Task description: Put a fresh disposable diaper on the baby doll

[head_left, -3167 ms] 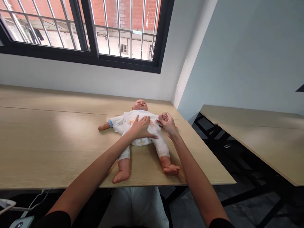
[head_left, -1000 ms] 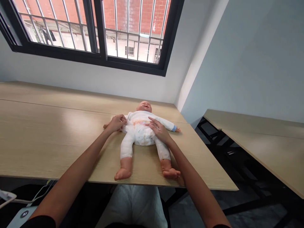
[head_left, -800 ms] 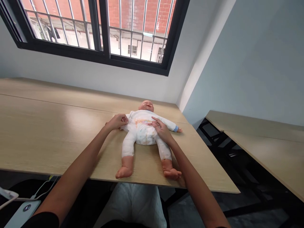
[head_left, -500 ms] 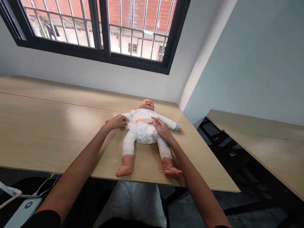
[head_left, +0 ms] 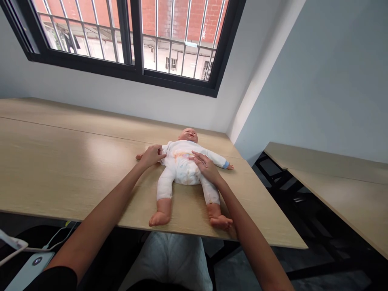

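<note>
Our left hand (head_left: 150, 157) has moved from the belly of the baby doll (head_left: 178, 161) to its side, pinching the edge of the diaper (head_left: 183, 173), while our right hand (head_left: 206, 167) lies spread open on the belly

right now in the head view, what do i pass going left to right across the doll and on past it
doll's bare hand → left hand → doll's diaper → right hand → blue sleeve cuff → second wooden table
</note>
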The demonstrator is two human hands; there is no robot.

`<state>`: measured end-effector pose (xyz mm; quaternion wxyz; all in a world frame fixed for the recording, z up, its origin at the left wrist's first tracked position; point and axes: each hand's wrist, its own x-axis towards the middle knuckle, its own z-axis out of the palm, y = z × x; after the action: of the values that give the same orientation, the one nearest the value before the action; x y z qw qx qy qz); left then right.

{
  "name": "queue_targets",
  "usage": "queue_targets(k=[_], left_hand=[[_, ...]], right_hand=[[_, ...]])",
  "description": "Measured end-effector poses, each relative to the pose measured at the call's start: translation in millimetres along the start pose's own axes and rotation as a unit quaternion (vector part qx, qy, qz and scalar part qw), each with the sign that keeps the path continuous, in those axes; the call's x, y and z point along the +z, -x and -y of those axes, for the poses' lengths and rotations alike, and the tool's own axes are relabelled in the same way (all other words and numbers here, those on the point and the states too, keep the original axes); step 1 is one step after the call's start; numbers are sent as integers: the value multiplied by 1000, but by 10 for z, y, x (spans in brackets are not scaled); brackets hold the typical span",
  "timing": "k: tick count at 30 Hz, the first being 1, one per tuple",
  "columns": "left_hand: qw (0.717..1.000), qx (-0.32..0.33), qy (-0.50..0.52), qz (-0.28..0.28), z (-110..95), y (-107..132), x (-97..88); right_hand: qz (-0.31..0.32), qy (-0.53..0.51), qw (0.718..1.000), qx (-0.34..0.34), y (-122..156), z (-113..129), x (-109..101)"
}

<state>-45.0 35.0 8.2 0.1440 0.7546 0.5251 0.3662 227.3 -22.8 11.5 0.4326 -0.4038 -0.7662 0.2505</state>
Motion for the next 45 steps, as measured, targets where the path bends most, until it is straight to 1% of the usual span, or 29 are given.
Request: queue_targets(k=[6, 10, 13, 15, 17, 21, 26, 30, 33, 35, 36, 39, 42, 45], left_hand=[[995, 38, 20, 88, -43, 23, 20], [987, 66, 18, 147, 5, 12, 58], [973, 90, 20, 212, 55, -1, 63], [966, 101, 21, 236, 90, -10, 49], [966, 102, 16, 235, 124, -21, 32], [973, 97, 4, 210, 176, -40, 18], [981, 75, 4, 181, 196, -47, -23], [983, 67, 42, 169, 191, -67, -165], [980, 66, 133, 131, 186, -84, -279], [969, 66, 210, 112, 176, -84, -319], [961, 68, 243, 112, 165, -80, -326], [942, 73, 301, 131, 90, -56, -315], [922, 85, 345, 156, -62, -16, -295], [895, 121, 384, 190, -273, 39, -268]], right_hand=[[-12, 17, 1000, 1, -3, 48, -5], [-15, 19, 1000, 3, 0, 65, -6], [-11, 22, 1000, 6, 6, 79, -6], [-11, 24, 1000, 4, 9, 88, -7], [-13, 25, 1000, 1, 10, 97, -8], [-10, 31, 999, -2, 9, 106, -11], [-5, 35, 999, -7, 7, 101, -8], [-6, 44, 999, -5, 7, 97, -10], [-8, 45, 999, -11, 8, 95, -11], [-7, 43, 999, -16, 7, 92, -11], [-7, 42, 999, -18, 6, 90, -11], [-12, 47, 999, -19, -3, 85, -19], [-20, 53, 998, -12, -11, 96, -41], [-31, 54, 998, -6, -12, 122, -60]])
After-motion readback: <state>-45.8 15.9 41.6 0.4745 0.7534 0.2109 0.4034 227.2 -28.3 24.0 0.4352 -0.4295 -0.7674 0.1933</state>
